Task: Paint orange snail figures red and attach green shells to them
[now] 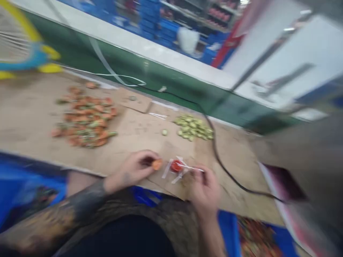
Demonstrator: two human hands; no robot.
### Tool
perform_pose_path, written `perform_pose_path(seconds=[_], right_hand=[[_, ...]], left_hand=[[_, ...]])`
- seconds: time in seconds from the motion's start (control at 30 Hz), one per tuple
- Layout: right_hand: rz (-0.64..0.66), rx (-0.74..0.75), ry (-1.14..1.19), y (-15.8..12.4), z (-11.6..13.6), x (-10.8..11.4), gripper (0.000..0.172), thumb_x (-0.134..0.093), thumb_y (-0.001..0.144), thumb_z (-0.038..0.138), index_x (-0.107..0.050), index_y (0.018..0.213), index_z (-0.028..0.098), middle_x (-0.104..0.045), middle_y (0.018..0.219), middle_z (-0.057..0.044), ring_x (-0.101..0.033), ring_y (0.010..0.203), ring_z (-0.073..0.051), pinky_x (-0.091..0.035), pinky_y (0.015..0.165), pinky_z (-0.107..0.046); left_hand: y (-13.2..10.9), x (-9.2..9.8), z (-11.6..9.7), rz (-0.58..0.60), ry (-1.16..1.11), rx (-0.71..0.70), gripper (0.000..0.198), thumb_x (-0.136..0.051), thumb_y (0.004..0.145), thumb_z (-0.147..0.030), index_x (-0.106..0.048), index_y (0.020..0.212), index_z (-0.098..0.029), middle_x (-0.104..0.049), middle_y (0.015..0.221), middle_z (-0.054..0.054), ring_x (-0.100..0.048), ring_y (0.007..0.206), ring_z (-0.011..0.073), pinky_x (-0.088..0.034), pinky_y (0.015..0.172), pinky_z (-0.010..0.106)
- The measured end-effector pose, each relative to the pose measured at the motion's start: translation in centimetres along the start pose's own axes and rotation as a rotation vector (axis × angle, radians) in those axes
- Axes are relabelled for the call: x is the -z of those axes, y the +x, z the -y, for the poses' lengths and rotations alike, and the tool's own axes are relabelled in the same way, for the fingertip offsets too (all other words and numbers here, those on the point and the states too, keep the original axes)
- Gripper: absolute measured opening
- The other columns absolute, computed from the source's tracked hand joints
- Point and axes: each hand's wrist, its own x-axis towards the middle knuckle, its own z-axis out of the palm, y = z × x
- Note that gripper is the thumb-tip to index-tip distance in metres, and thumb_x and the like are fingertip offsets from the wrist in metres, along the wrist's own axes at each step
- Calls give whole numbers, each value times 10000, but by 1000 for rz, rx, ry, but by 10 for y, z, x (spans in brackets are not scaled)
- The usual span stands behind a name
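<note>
The left hand (135,169) is curled nearly shut, with its fingertips pinching one small orange piece (157,164) at the near edge of the desk (139,142), which is covered in brown cardboard. The right hand (204,191) is closing in a tight pinch on the end of a thin white strip (193,168), which is reaching toward one round red piece (176,166) lying between the two hands. More white strips (167,169) are splaying out around that red piece, though blur is hiding how many there are and how they are joined.

Farther along the desk, two loose piles are sitting well apart: orange pieces (84,119) toward the left and pale green pieces (194,127) toward the far edge, both too many and too blurred to count. One separate green piece (164,132) is lying just left of the green pile.

Below the desk's near edge at the right, a blue crate (227,232) is holding a mass of red and green pieces (257,237). A black cable (214,150) is snaking across the desk right of the hands, and a yellow-and-blue fan (18,39) is standing past the far left corner.
</note>
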Motion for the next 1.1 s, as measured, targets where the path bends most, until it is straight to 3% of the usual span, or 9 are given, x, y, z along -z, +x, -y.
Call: perform_pose_path(seconds=[0.07, 0.2, 0.4, 0.67, 1.1], right_hand=[[-34, -64, 45, -2, -6, -3, 134, -679, 1012, 310, -730, 986, 189, -741, 845, -17, -677, 757, -153, -485, 715, -252], [-61, -222, 183, -9, -1, -14, 225, -736, 979, 409, -728, 1003, 186, -733, 863, -22, -687, 789, -152, -521, 782, -266], [130, -94, 198, -13, 11, -31, 209, -702, 1000, 394, -739, 1007, 189, -752, 886, -35, -707, 782, -153, -547, 754, -260], [203, -104, 148, -16, -2, -34, 203, -679, 1014, 407, -737, 1036, 214, -758, 907, -25, -729, 893, -169, -556, 836, -265], [92, -34, -15, -5, 12, -29, 304, -657, 1017, 473, -739, 958, 187, -747, 870, -41, -704, 797, -174, -516, 764, -274]], left_hand=[[5, -1, 3, 32, 2, -18, 158, -749, 875, -246, -738, 994, -143, -823, 1065, 125, -797, 938, 210, -656, 827, 288], [7, 0, 8, 35, 18, -96, 110, -745, 854, -182, -749, 951, -132, -820, 1055, 153, -785, 959, 216, -623, 832, 291], [1, -2, 7, 72, 7, -167, 130, -747, 868, -145, -757, 996, -124, -819, 1058, 156, -778, 978, 217, -613, 888, 313], [2, -1, 9, 97, 33, -146, 151, -764, 887, -203, -758, 1016, -125, -815, 1043, 152, -778, 969, 224, -613, 907, 330], [1, 4, 4, 174, 128, -179, 234, -697, 907, -149, -755, 1133, -132, -809, 1099, 147, -767, 1028, 221, -597, 943, 327]])
